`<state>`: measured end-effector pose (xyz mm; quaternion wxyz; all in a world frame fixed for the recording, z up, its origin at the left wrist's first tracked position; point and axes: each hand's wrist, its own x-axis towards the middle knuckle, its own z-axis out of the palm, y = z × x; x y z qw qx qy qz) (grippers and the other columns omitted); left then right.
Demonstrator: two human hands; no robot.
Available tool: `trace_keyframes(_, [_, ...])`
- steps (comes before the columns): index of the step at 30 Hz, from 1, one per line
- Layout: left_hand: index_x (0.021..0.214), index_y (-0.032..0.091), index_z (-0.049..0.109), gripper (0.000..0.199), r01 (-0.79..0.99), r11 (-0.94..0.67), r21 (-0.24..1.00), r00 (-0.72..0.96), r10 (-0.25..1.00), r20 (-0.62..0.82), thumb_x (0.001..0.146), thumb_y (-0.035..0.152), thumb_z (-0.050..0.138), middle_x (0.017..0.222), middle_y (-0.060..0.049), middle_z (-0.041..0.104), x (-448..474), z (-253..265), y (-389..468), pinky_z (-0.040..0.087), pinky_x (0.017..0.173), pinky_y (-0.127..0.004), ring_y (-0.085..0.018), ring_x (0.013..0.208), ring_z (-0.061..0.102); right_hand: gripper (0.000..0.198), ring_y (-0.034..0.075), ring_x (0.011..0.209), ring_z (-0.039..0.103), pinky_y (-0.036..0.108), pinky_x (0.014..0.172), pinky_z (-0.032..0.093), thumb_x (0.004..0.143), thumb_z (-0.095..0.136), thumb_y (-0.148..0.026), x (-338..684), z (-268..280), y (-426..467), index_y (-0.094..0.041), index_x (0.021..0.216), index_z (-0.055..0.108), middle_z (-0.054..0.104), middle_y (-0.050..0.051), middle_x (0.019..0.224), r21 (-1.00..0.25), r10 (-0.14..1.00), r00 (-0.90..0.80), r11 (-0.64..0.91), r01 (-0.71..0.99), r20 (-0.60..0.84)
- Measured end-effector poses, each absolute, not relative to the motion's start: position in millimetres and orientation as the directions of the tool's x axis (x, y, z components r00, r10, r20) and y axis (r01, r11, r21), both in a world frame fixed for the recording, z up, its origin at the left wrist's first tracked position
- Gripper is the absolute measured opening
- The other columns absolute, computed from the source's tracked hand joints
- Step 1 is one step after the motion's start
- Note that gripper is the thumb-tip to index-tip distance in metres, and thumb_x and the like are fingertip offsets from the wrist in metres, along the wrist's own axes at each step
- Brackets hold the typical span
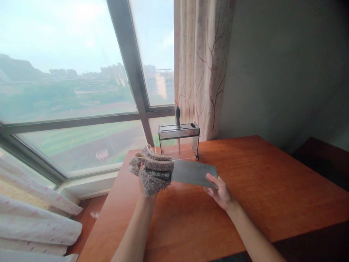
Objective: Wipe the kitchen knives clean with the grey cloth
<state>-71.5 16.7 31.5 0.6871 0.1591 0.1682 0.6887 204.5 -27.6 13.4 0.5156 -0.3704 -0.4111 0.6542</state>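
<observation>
One reddish table (259, 189) by windows (68, 87) underlies a cleaver (193, 174).

Grey-framed window (89, 91), its panes showing pale sky and green land; branch-patterned curtain (205, 62), hanging beside dim grey wall (280, 72); pale curtain (38, 220), lower left; reddish-brown bench (251, 178), foreground.

Cloth (155, 185) mottled grey-brown, cream edging; cleaver blade (193, 173) plain grey. Desk (261, 178) reddish-brown, faint wood grain. Right-hand curtain (203, 65) pale beige, reddish branch pattern; knife rack (170, 133) silvery-topped, handle (177, 115) black.
</observation>
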Motion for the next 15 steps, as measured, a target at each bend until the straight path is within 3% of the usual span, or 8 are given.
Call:
trace_keyframes(4, [0.122, 0.035, 0.057, 0.04, -0.845, -0.175, 0.506, -0.278, 0.951, -0.137, 0.089, 0.05, 0.043, 0.114, -0.001, 0.07, -61, 33, 11, 0.041, 0.103, -0.039, -0.023, 0.115, 0.059, 0.032, 0.012, 0.042, 0.036, 0.028, 0.043, 0.027, 0.081, 0.059, -0.05, 201, 9, -29, -0.023, 0.064, 0.052, 0.046, -0.003, 0.049, -0.929, 0.991, -0.127, -0.075, -0.362, -0.03])
trace_keyframes(7, [0.122, 0.035, 0.058, 0.043, -0.841, -0.204, 0.501, -0.297, 0.948, -0.113, 0.087, 0.056, 0.044, 0.127, 0.0, 0.062, -47, 42, 3, 0.037, 0.105, -0.045, -0.027, 0.126, 0.049, 0.034, 0.012, 0.043, 0.038, 0.028, 0.045, 0.029, 0.083, 0.057, -0.049, 198, 7, -30, -0.022, 0.063, 0.053, 0.047, -0.003, 0.05, -0.938, 0.995, -0.104, -0.026, -0.347, 0.011])
trace_keyframes(11, [0.125, 0.025, 0.057, 0.049, -0.855, -0.229, 0.465, -0.274, 0.961, -0.031, 0.087, 0.054, 0.048, 0.125, -0.005, 0.064, -37, 51, -6, 0.042, 0.103, -0.044, -0.027, 0.12, 0.055, 0.05, 0.013, 0.047, 0.045, 0.029, 0.054, 0.035, 0.09, 0.045, -0.054, 192, 9, -32, -0.021, 0.052, 0.049, 0.047, -0.001, 0.046, -0.984, 0.982, -0.168, 0.062, -0.169, 0.091])
trace_keyframes(15, [0.122, 0.02, 0.059, 0.043, -0.897, -0.092, 0.432, -0.16, 0.979, -0.125, 0.085, 0.043, 0.058, 0.106, -0.007, 0.072, -33, 52, -11, 0.048, 0.097, -0.043, -0.027, 0.104, 0.065, 0.057, 0.014, 0.049, 0.049, 0.028, 0.057, 0.039, 0.091, 0.037, -0.058, 185, 6, -35, -0.02, 0.05, 0.049, 0.049, -0.001, 0.046, -0.991, 0.951, -0.282, 0.136, 0.009, 0.128])
